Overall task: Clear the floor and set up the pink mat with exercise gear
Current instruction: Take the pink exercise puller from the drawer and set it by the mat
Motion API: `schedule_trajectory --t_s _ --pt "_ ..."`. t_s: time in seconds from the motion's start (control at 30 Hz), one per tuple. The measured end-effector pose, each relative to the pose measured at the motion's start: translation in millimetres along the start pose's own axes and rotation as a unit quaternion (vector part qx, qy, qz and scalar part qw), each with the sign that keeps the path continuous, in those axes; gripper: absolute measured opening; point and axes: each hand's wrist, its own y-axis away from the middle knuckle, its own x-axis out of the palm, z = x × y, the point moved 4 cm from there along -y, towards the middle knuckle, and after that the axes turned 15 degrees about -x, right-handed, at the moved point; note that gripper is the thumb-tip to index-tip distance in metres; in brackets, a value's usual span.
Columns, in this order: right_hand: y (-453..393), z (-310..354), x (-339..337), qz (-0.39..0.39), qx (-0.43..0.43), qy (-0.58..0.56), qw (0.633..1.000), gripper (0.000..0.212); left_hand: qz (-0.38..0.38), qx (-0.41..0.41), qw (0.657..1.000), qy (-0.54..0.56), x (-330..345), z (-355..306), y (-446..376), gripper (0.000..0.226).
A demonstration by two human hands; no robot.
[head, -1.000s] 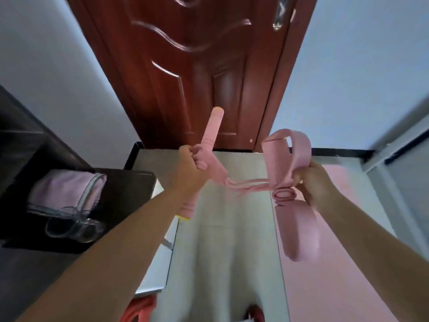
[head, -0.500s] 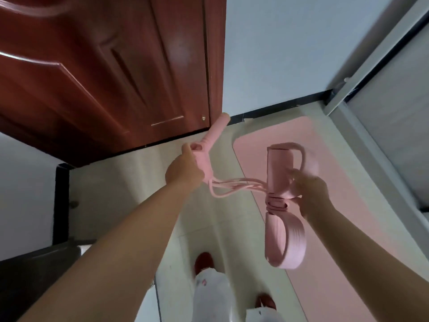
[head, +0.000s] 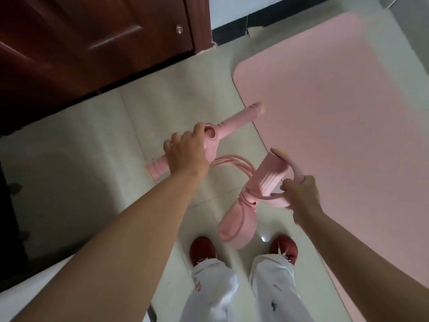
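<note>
You are looking at one pink rubber pedal resistance puller (head: 234,173), one pink foam mat (head: 336,108), two red shoes (head: 202,249), two hands (head: 185,154).

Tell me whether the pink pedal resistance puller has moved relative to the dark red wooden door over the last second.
Yes. The pink pedal resistance puller has left the dark red wooden door and now hangs lower over the pale floor tiles, beside the pink mat.

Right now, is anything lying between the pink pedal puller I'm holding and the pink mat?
Nothing visible. The pedal puller is held by the left hand and right hand above bare tile floor, and the near part of the pink mat in view is bare.
</note>
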Motion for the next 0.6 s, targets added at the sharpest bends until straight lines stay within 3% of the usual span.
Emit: schedule_trajectory --t_s 0.2,0.27,0.33,0.4,0.47,0.6 --pt "-63 -100 26 0.057 0.065 0.075 0.993 0.034 -0.018 0.004 1.0 0.017 102 -6 -46 0.049" --pt "-82 -118 31 0.081 0.036 0.117 0.989 0.046 -0.028 0.032 0.999 0.003 132 -7 -63 0.053" --pt "-103 -123 36 0.105 -0.06 0.204 0.971 0.074 -0.076 0.082 0.994 -0.015 156 -12 -84 0.048" --pt "-123 -124 43 0.137 -0.153 0.373 0.905 0.085 -0.163 0.149 0.974 -0.041 171 -21 -104 0.038" --pt "-147 -133 51 0.18 -0.2 0.514 0.815 0.078 -0.2 0.19 0.959 -0.06 188 -29 -126 0.04" --pt "-191 -142 50 0.251 -0.163 0.612 0.732 0.048 -0.154 0.113 0.982 -0.006 211 -35 -180 0.044"
